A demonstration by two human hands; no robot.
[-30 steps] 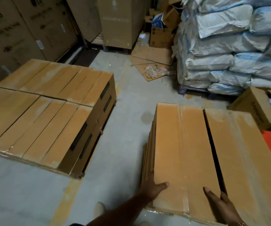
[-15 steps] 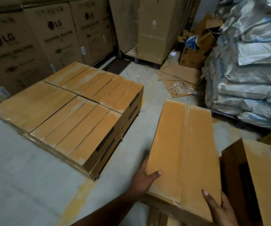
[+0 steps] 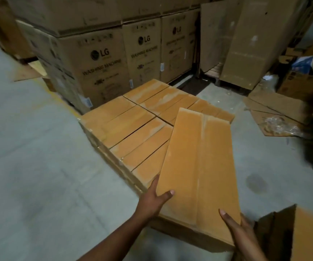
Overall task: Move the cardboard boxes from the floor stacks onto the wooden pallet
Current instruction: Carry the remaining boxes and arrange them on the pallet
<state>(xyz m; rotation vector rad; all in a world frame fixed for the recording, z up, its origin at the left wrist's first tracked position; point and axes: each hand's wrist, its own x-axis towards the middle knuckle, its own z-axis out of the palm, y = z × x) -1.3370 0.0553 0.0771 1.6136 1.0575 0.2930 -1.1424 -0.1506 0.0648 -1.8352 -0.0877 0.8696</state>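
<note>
I carry a long flat orange-brown cardboard box in the air, its far end over the boxes stacked on the pallet. My left hand grips the box's near left corner, thumb on top. My right hand grips the near right edge, thumb on top and fingers round the side. The pallet stack is a layer of several similar boxes; the pallet wood itself is hidden. Part of the floor stack shows at the lower right.
Large LG washing-machine cartons stand behind the pallet stack. Tall cartons lean at the back right. Flattened cardboard and plastic wrap litter the floor to the right. Bare grey concrete floor lies to the left.
I have lifted the box off the floor stack and swung it left, over the near right corner of the pallet stack. Both hands keep the same grip. My view has turned left.
</note>
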